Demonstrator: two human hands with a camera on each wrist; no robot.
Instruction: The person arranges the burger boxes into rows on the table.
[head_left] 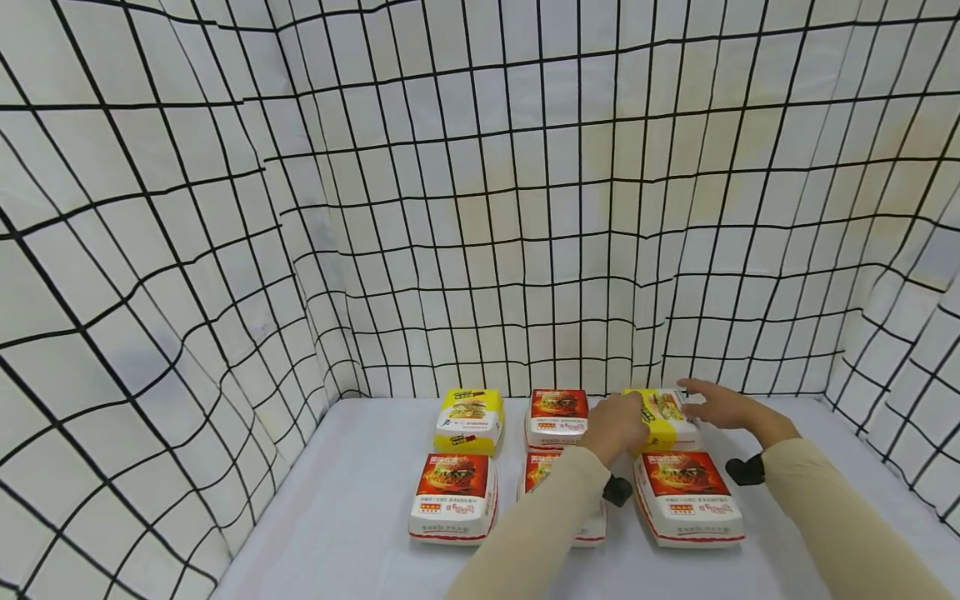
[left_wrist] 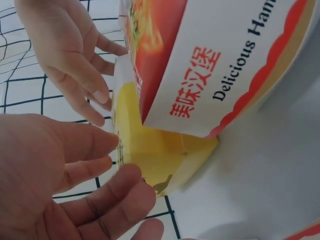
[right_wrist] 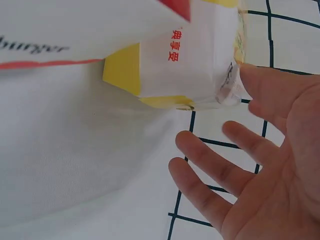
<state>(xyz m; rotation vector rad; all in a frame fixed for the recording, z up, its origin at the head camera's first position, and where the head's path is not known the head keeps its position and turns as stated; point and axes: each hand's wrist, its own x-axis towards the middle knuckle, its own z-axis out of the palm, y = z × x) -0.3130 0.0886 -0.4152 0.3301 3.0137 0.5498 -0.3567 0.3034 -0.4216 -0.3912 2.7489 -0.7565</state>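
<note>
A yellow-and-white burger box (head_left: pixel 663 408) lies at the back right of the table, between my two hands. On its left side is my left hand (head_left: pixel 617 423), its fingertips right at the yellow wall (left_wrist: pixel 150 150) in the left wrist view. My right hand (head_left: pixel 731 407) reaches in from the other side. In the right wrist view one digit of the right hand (right_wrist: pixel 280 145) is at the box's corner, while the other fingers spread loosely apart. A red-and-white burger box (head_left: pixel 688 496) sits just in front of the yellow one.
Another yellow box (head_left: pixel 470 421) and a red one (head_left: pixel 557 412) stand farther left in the back row. The front row holds a red box (head_left: pixel 454 497) and another (head_left: pixel 538 471) partly hidden by my left sleeve. White walls with black grid lines (head_left: pixel 480 250) enclose the white table (head_left: pixel 337 500).
</note>
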